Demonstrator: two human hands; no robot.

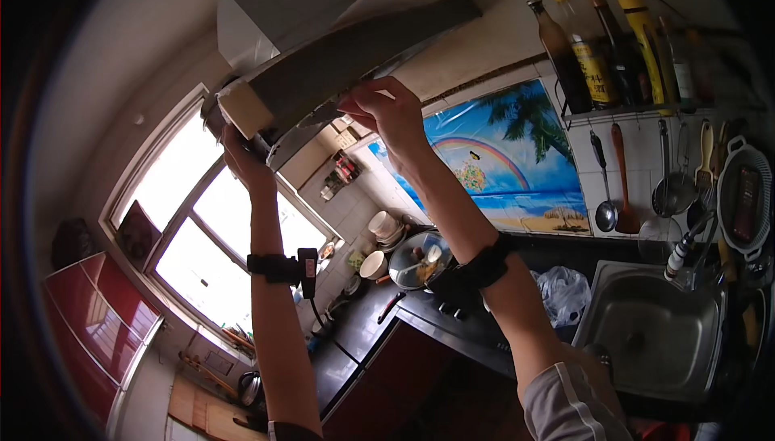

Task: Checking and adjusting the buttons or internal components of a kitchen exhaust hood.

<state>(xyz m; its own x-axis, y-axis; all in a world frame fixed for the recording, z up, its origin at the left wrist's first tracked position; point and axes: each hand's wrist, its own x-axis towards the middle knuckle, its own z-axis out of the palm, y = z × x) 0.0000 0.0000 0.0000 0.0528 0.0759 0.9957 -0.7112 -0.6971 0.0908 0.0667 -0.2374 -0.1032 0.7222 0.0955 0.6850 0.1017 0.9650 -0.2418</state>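
Both my arms reach up to a grey range hood [347,57]. My left hand [247,168] is raised at the hood's near left corner, below a beige rectangular block [245,108]; its fingers are curled against a dark part there, partly hidden. Whether the block is fixed to the hood or loose, I cannot tell. My right hand [391,118] is at the hood's lower edge, with thumb and fingers pinched together. What lies between those fingertips is too dark and small to name.
Below stands a stove with a lidded pan [418,260], beside stacked bowls [384,227]. A steel sink [654,332] is at the right, under hanging utensils [620,178] and a bottle shelf [638,110]. A bright window [214,239] and red cabinet [101,320] are at left.
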